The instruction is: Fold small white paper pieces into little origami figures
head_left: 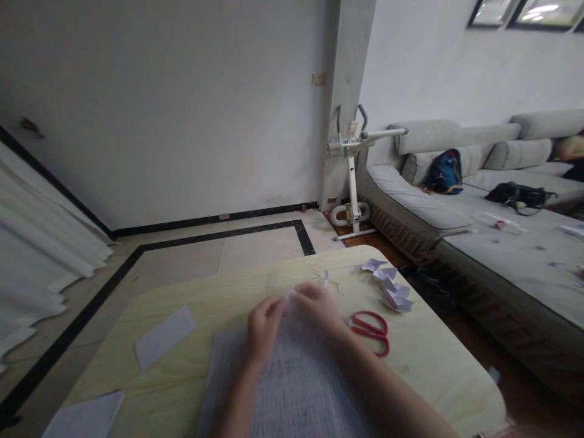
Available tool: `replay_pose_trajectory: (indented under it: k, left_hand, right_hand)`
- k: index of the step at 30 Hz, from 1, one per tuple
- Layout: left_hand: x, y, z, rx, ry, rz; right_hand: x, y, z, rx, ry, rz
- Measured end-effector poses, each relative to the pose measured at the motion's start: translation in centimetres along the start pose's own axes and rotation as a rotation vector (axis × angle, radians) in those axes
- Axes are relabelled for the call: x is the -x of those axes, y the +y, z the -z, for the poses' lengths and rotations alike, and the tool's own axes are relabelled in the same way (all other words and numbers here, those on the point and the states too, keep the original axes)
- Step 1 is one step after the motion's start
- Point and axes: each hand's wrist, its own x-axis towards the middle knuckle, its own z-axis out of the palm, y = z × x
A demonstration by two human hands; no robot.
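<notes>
Hands: both are closed in a fingertip pinch. Your left hand [264, 325] and your right hand [317, 304] meet at a small white piece [290, 296], thumbs and forefingers close together. The piece sits between the fingertips, at the far edge of the lined sheet [292, 389]; whether it touches the sheet or hangs just above, you cannot tell from this view. Blur and fingers hide its shape and any creases.

Handling notes: the piece looks light and thin, so it probably bends or tears under a hard pull. Use light, even pressure from both pinches. Let one hand anchor while the other works; with both pulling at once, edges likely slip out of line. Line up edges before pressing, then run a nail or thumb pad along from one end to the other. If the pinch feels unsteady, brace the piece against the table [433, 365] for a firm backing. Tilt your fingers so that the edge in work is visible.

Surroundings: red-handled scissors [370, 325] lie just beside your right forearm; mind that elbow and wrist do not nudge them. Folded papers [392, 289] sit near the far right edge, easily crushed by a stray sleeve or hand. A thin strip [326, 278] lies just beyond your right hand. A blank slip [165, 336] lies to the left, well apart from both hands.
</notes>
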Motion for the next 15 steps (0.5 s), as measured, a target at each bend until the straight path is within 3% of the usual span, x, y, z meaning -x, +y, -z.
replay_pose_trajectory:
  k: [6,12,15]
  left_hand:
    - [-0.07,0.41,0.07,0.022,0.026,0.001]
    - [-0.07,0.27,-0.28,0.067,-0.013,0.020]
    - [-0.01,0.25,-0.32,0.084,-0.028,0.029]
  right_hand:
    - [0.30,-0.81,-0.01,0.024,-0.104,0.030]
    - [0.16,-0.44,-0.01,0.084,-0.025,0.028]
    - [0.23,-0.54,-0.11,0.108,-0.047,0.063]
